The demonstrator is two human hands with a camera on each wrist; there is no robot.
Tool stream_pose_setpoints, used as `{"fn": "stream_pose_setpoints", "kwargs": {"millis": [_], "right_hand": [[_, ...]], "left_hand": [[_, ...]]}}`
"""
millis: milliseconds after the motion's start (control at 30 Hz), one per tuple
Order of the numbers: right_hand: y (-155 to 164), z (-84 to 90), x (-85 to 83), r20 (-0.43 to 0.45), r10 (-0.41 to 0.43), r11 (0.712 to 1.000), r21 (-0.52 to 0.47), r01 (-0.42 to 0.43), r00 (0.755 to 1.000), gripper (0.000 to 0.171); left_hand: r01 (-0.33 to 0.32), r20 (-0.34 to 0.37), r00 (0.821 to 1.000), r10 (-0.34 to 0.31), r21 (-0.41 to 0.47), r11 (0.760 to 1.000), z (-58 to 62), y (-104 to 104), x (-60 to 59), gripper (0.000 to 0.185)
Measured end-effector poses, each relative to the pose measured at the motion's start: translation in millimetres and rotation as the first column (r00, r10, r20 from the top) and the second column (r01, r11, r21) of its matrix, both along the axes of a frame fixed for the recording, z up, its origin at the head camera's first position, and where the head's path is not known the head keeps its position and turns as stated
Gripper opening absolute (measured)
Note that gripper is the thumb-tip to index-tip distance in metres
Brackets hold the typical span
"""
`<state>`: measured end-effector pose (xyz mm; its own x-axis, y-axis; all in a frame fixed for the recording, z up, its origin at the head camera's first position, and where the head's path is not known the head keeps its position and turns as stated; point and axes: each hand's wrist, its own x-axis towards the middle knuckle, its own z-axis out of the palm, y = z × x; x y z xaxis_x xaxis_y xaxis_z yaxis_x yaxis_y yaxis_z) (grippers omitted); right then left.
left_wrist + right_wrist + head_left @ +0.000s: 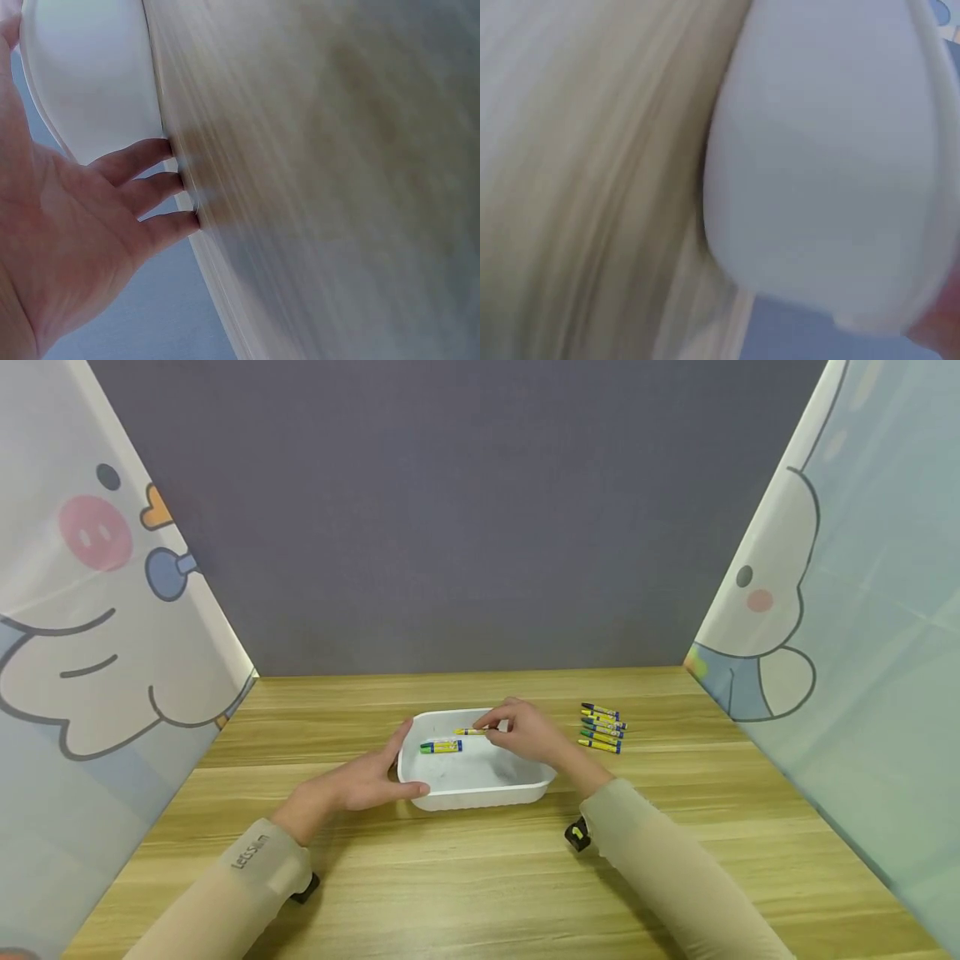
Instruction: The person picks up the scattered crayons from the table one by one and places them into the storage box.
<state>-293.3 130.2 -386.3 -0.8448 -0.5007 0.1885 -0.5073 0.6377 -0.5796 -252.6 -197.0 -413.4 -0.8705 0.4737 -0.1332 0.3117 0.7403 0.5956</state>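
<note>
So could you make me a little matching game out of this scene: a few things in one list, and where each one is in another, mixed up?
Things:
1. left hand
2. right hand
3. green crayon
4. row of crayons

Places:
A. lying on the floor of the white tray
B. on the wooden table, to the right of the tray
C. against the tray's left outer wall
D. over the tray, pinching a yellow crayon

Pairs: 1-C, 2-D, 3-A, 4-B
</note>
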Motion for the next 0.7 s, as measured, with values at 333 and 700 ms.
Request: {"fn": "stream_pose_setpoints", "kwargs": {"millis": [333, 700], "right_hand": [[-47, -6.6, -9.6, 0.065, 0.06, 0.997, -0.043, -0.058, 0.996, 0.022], [-65, -21.8, -17.0, 0.124, 0.053, 0.998, 0.028, -0.057, 0.991, 0.02]], "left_hand": [[0.002, 0.012, 1.0, -0.002, -0.01, 1.0, 0.0, -1, -1.3, 0.128], [0.023, 0.011, 1.0, -0.023, 0.012, 1.0, 0.9, -2, -1.5, 0.127]]}}
